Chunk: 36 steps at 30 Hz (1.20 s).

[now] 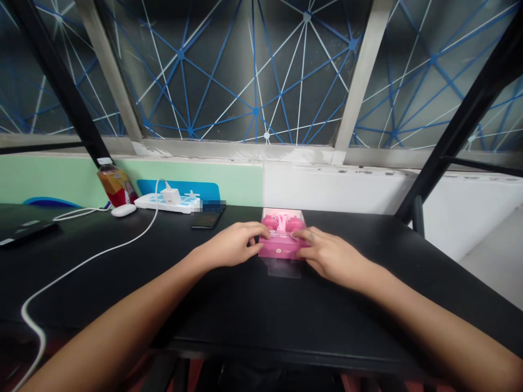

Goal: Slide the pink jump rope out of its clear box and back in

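A pink box [281, 246] sits on the black table in front of me, between my two hands. Through its clear upper part show rounded pink pieces [295, 224] and a pale cord-like strand; I cannot tell exactly what they are. My left hand [232, 243] grips the left side, fingers curled over the top edge and thumb low at the front corner. On the opposite side, my right hand [327, 251] holds the box with fingertips on its top and front right edge. A clear plastic flap [284, 268] lies on the table at the box's near side.
Left of the box lies a dark phone [207, 216]. Behind it stands a white power strip [169, 203] with a plugged charger, its white cable [102, 252] crossing the table. A white mouse [123, 210], a drink bottle [115, 182] and a dark flat device [28, 233] are farther left.
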Tool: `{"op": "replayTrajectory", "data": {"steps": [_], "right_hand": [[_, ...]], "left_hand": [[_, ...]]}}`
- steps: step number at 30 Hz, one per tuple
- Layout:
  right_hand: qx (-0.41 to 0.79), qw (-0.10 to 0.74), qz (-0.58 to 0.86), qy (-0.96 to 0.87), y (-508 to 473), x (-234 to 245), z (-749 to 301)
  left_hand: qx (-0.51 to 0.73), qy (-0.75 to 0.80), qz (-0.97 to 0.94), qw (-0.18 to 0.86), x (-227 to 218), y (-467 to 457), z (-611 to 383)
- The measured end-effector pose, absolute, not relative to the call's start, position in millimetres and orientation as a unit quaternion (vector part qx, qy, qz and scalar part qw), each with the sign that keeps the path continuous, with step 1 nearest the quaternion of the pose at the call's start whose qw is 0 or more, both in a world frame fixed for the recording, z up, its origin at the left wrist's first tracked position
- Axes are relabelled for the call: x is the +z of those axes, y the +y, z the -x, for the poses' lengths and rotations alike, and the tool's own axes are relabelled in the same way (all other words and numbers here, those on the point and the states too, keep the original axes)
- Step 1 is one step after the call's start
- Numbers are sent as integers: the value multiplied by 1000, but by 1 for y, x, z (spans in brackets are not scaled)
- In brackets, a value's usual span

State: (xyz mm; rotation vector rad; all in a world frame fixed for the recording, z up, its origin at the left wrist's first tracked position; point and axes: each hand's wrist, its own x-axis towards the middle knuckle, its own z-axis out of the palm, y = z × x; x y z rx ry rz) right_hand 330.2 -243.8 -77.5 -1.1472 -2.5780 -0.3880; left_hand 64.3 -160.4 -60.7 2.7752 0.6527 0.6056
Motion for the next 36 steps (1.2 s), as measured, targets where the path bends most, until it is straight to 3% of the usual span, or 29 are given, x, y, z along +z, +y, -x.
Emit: {"op": "replayTrajectory", "data": {"steps": [36], "right_hand": [[-94, 126, 416, -896, -251, -74, -327]], "left_hand": [[206, 228, -945, 114, -59, -162, -65]]}}
